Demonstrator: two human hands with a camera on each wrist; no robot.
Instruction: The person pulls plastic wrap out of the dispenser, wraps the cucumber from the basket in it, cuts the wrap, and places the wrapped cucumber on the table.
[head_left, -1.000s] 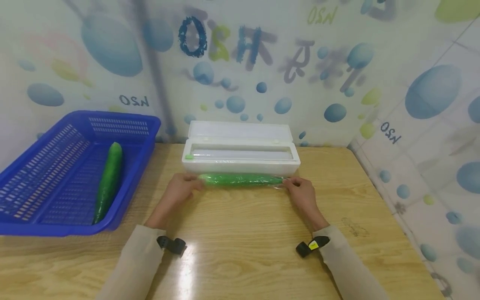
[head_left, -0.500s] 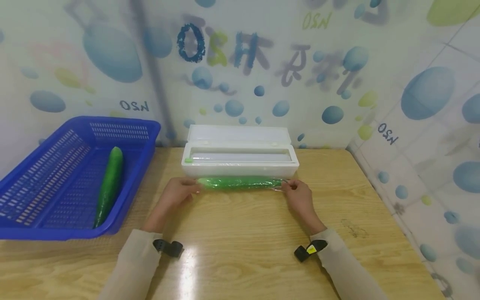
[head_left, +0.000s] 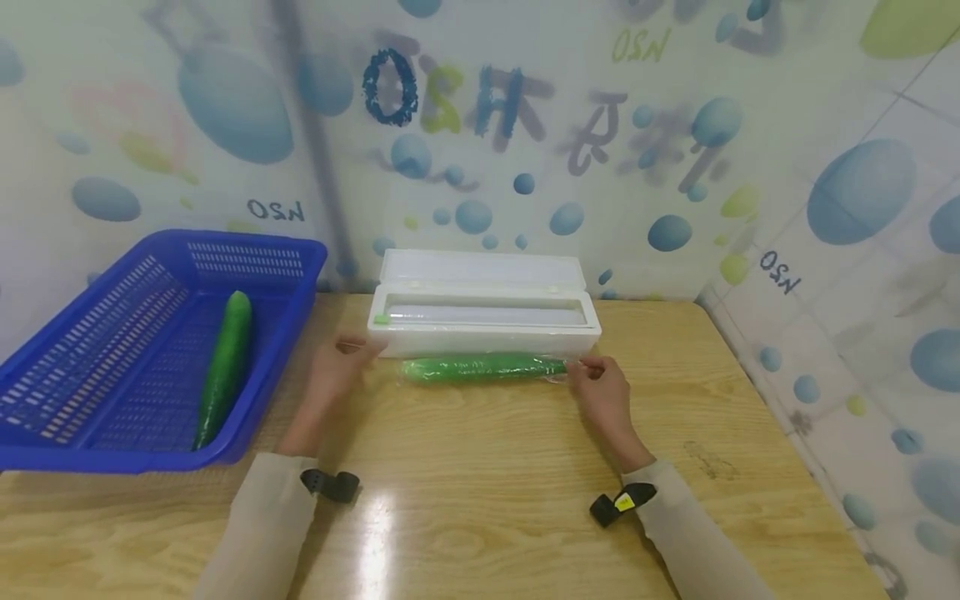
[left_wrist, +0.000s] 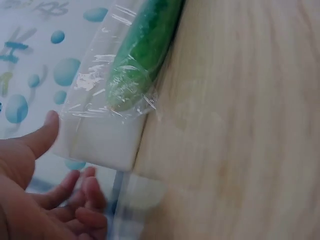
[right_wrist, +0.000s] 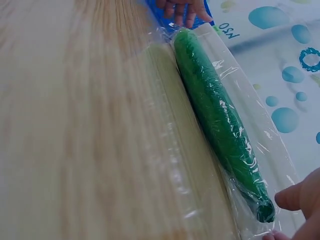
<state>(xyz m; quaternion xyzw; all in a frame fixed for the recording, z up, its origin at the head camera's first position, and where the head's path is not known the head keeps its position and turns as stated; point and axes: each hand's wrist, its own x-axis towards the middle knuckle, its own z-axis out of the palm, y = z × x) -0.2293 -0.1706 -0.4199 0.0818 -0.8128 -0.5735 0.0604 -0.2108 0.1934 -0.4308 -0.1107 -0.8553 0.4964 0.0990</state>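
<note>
A cucumber [head_left: 483,367] wrapped in clear cling film [right_wrist: 187,210] lies lengthwise along the front of a white box [head_left: 480,340]. My right hand [head_left: 602,390] is at its dark right end, thumb and finger curled at the film there. In the right wrist view the thumb [right_wrist: 292,196] is right beside the cucumber's tip. My left hand [head_left: 335,371], blurred in the head view, is off the pale left end and near the box's left corner. Its fingers [left_wrist: 92,192] are loosely bent and apart from the thumb, with nothing held in the left wrist view.
The white box has its lid [head_left: 480,271] raised, a roll [head_left: 487,315] inside and a green slider [head_left: 382,319] at left. A blue basket [head_left: 288,358] on the left holds a second cucumber [head_left: 225,367]. A patterned wall stands behind the wooden table [head_left: 480,500].
My left hand has let go of the cucumber's left end and moved up and left. The right hand has stayed at the right end.
</note>
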